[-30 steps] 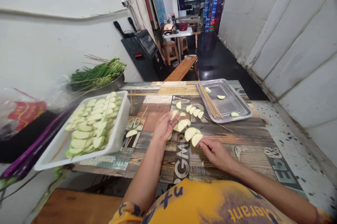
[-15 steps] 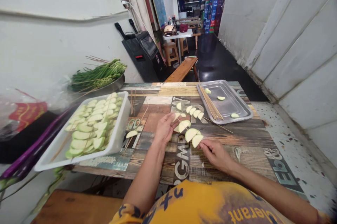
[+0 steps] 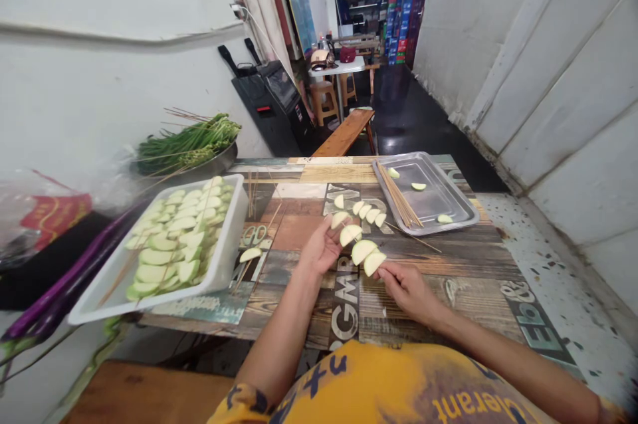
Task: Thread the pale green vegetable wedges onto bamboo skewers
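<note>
Pale green half-round eggplant slices (image 3: 361, 249) sit in a row on a thin bamboo skewer over the patterned table (image 3: 463, 264). My right hand (image 3: 406, 286) pinches the near end of that skewer beside the lowest slice. My left hand (image 3: 321, 248) is closed on the slice (image 3: 340, 218) at the far end of the row. A second short row of slices (image 3: 367, 210) lies on the table just beyond.
A white tub (image 3: 225, 258) of eggplant slices stands at the left, with whole purple eggplants (image 3: 60, 284) beside it and a bowl of green chives (image 3: 187, 141) behind. A steel tray (image 3: 448, 195) with loose skewers (image 3: 397, 198) and three slices sits right. A bench (image 3: 343, 131) lies beyond the table.
My left hand has slid the far slice up along the skewer, away from me. The row of slices has lifted slightly and straightened. My right hand has barely moved.
</note>
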Demonstrator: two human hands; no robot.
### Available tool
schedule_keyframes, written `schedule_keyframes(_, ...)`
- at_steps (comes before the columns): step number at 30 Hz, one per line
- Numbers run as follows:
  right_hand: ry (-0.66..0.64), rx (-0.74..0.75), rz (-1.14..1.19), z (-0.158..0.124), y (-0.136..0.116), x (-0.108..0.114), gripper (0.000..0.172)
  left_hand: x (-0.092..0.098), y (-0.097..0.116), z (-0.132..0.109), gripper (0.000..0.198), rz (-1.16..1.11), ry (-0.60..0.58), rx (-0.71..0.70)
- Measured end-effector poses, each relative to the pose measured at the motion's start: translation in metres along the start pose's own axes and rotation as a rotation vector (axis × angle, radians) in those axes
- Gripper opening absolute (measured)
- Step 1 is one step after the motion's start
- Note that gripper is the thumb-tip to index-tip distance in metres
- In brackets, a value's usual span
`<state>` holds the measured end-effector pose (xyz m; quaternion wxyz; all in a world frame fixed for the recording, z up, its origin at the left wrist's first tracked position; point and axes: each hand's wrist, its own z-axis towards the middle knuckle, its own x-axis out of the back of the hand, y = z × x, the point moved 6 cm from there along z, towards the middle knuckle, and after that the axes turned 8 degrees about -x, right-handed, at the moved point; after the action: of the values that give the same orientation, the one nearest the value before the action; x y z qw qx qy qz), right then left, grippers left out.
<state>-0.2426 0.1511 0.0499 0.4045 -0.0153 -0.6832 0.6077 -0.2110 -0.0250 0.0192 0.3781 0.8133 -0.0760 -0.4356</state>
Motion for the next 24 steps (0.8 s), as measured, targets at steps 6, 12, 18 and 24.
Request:
schedule_keyframes(6, -0.017, 0.001, -0.003, 0.000, 0.001, -0.004, 0.025, 0.000, -0.002, 0.001, 0.022, 0.027, 0.023, -0.063)
schedule_keyframes(12, -0.010, -0.013, -0.009, 0.001, 0.002, -0.004, 0.025, -0.004, -0.006, -0.003, 0.019, 0.012, 0.012, -0.041)
schedule_keyframes(18, 0.012, -0.001, 0.003, 0.002, 0.001, -0.003, 0.026, -0.014, -0.015, -0.009, 0.017, -0.027, -0.090, 0.023)
schedule_keyframes(24, 0.009, -0.015, -0.019, 0.001, 0.000, -0.004, 0.028, -0.017, -0.025, -0.011, 0.021, 0.018, -0.099, -0.034)
